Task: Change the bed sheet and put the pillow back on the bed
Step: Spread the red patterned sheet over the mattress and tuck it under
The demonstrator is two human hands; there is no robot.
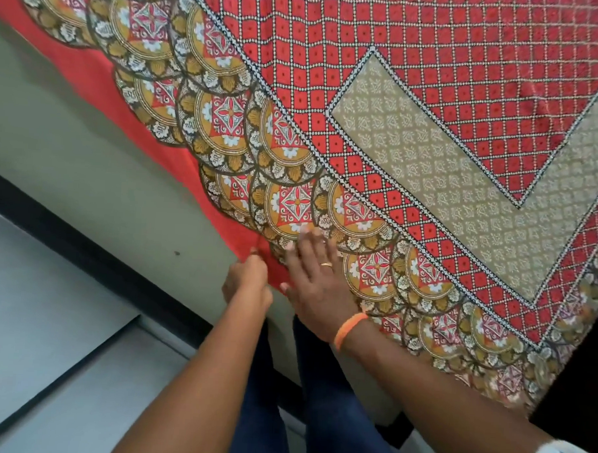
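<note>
A red patterned bed sheet point(416, 104) with a round-motif border lies spread over the bed. Its plain red hem hangs a little over the pale mattress side point(98, 169). My left hand point(247, 282) pinches the red hem at the bed's edge with curled fingers. My right hand point(317, 282) lies flat on the sheet's border just beside it, fingers straight, with a ring and an orange wristband. No pillow is in view.
A dark bed frame rail point(84, 251) runs under the mattress. Pale floor tiles point(46, 335) lie at the lower left. My legs in dark blue trousers point(317, 398) stand against the bed side. A dark gap point(578, 392) shows at the right.
</note>
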